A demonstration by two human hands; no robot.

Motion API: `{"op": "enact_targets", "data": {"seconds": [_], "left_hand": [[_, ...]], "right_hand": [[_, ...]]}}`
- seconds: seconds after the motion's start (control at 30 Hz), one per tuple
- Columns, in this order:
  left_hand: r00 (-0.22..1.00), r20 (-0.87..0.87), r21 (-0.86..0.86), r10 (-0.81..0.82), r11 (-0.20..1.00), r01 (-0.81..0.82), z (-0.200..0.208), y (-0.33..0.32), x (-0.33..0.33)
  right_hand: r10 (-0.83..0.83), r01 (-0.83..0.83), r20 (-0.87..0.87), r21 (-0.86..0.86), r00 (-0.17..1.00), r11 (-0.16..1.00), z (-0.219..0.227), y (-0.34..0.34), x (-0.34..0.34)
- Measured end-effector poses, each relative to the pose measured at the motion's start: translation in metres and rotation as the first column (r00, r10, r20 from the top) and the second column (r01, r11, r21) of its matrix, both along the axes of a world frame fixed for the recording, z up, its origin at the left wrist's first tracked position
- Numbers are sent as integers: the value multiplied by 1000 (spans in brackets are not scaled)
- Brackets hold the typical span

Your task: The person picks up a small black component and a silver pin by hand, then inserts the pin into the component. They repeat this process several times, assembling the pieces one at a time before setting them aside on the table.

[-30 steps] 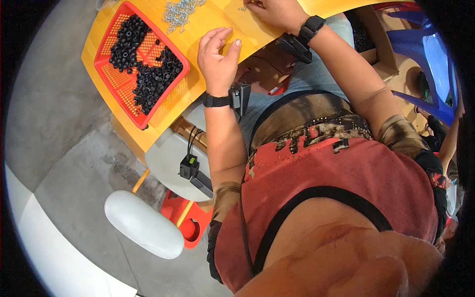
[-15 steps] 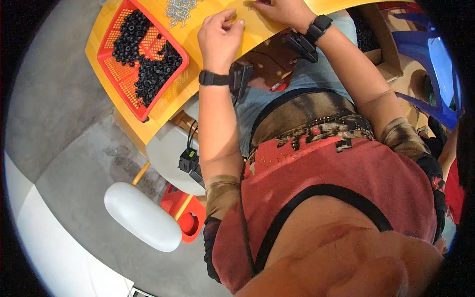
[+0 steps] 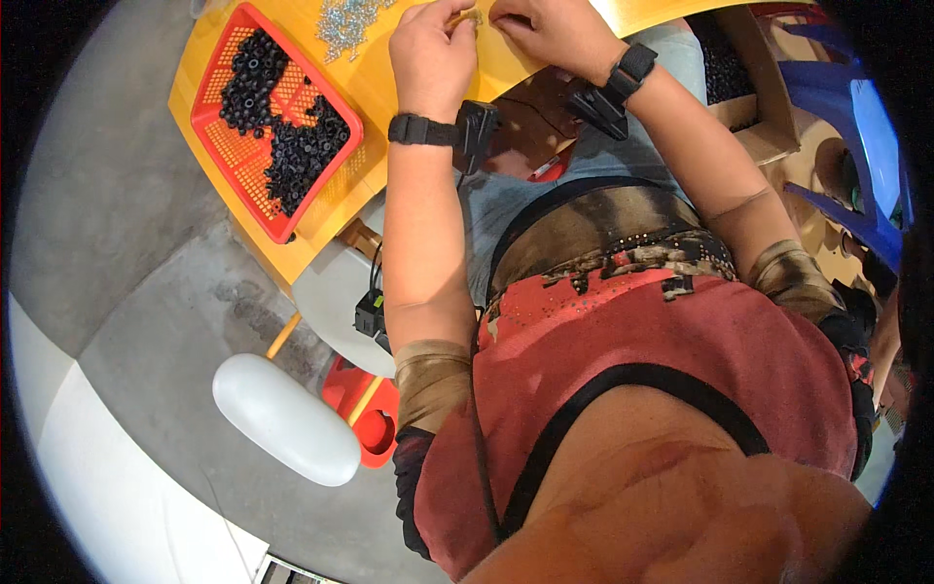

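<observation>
Small metal bits (image 3: 475,17) show between my left hand (image 3: 430,60) and right hand (image 3: 559,37), nearer the left, at the yellow surface (image 3: 375,83), both hands' fingers bent and narrow, though I can't tell if they hold any or which way the bits point.

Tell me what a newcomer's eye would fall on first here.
Probably the red mesh basket at upper left on the yellow table, with small black parts heaped inside. Next, the pile of small silvery pieces at the top edge, just right of the basket. Then the left hand and right hand, close together near the top centre.
</observation>
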State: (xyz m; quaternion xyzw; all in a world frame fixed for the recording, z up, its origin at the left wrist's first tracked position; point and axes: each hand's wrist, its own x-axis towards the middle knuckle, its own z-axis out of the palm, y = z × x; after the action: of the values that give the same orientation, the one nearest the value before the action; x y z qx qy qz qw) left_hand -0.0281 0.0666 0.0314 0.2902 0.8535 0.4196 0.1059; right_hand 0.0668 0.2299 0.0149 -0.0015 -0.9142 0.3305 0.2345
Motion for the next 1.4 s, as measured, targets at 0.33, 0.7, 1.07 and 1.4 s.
{"op": "enact_targets", "data": {"seconds": [0.33,0.7,1.07,1.4], "left_hand": [[976,-209,-96,-64,994,44,-31,-14,-20],[983,-182,-29,37,999,-43,-33,-12,-8],[989,-113,-52,92,994,-98,-14,-3,9],[975,-222,-6,23,1000,-25,-22,-5,5]], "right_hand": [[3,-3,-37,-18,999,1000,4,-14,14],[-96,95,4,92,995,991,-8,-25,-14],[-120,120,-10,24,993,992,-21,-21,-14],[-117,116,-1,-167,993,979,-15,-19,-17]]}}
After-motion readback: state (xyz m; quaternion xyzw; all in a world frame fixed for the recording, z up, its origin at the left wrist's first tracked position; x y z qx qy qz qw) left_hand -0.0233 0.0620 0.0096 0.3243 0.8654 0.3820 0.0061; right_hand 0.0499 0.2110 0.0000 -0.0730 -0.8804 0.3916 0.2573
